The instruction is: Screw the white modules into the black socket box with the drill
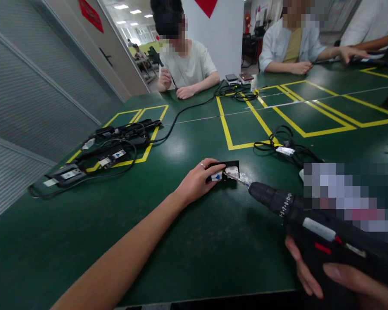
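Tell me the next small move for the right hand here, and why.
Probably have the right hand nudge the power drill gently forward to seat its bit squarely: the bit's tip appears to be at the small black piece with white labels, which the left hand is holding. Whether the tip is engaged is too small to tell.

A black power drill [305, 241] shows white numerals [285, 204], red accents [322, 248] and a silver-grey panel [323, 229], while a black casing [233, 168] carries white patches and a blue mark [217, 176]. Yellow rectangular outlines [224, 122] pattern the deep-green desk [181, 249], shared by black devices [139, 140] with white labels [71, 173]. A red diamond decoration [208, 4] stands out against a white pillar [226, 43], near a co-worker's pale T-shirt [197, 60].
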Demonstrator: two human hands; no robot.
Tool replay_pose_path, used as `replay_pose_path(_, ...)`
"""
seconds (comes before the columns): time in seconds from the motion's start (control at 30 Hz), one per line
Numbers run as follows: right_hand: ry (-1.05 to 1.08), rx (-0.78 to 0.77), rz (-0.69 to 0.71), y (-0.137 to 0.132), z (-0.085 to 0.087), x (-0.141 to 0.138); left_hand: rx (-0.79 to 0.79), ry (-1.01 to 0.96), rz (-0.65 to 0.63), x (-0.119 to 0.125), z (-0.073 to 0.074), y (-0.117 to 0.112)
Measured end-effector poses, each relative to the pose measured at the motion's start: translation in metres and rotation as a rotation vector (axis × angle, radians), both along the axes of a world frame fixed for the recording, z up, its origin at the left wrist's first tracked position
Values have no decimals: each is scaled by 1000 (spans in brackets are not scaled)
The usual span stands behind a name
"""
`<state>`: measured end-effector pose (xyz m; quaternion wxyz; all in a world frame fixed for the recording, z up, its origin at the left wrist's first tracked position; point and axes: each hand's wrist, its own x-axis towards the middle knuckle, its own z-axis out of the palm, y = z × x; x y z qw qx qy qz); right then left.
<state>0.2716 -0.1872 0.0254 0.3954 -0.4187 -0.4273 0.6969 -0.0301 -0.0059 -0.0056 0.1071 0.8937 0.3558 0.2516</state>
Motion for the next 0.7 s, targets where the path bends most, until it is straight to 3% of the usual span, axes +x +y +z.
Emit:
replay_pose_path(0.33,17,-19,39,1,-2,1,-11,2,7,0,0,-1)
replay_pose_path(0.7,1,26,-9,1,-3,1,-8,-5,4,0,-1,0)
